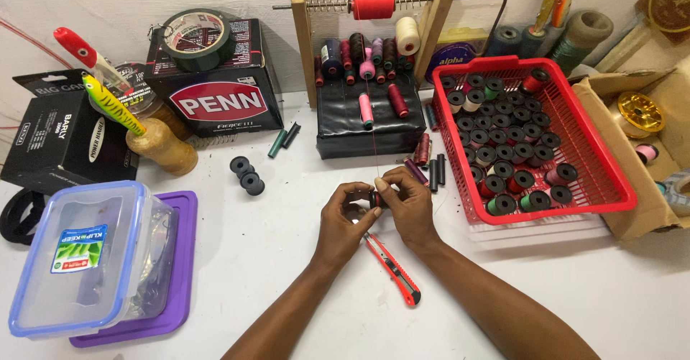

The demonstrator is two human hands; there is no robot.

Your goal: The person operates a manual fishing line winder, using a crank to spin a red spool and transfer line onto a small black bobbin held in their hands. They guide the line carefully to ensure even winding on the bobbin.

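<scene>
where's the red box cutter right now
In the head view the red box cutter lies on the white table, low and centre, just under the two hands, between the forearms.

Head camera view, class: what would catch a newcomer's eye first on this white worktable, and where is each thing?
Centre stage, the left hand and right hand pinch a small black bobbin, fed by a thin red thread from the red spool on the wooden rack behind. To the right sits a red plastic basket full of wound bobbins. A red utility knife lies just below the hands.
</scene>
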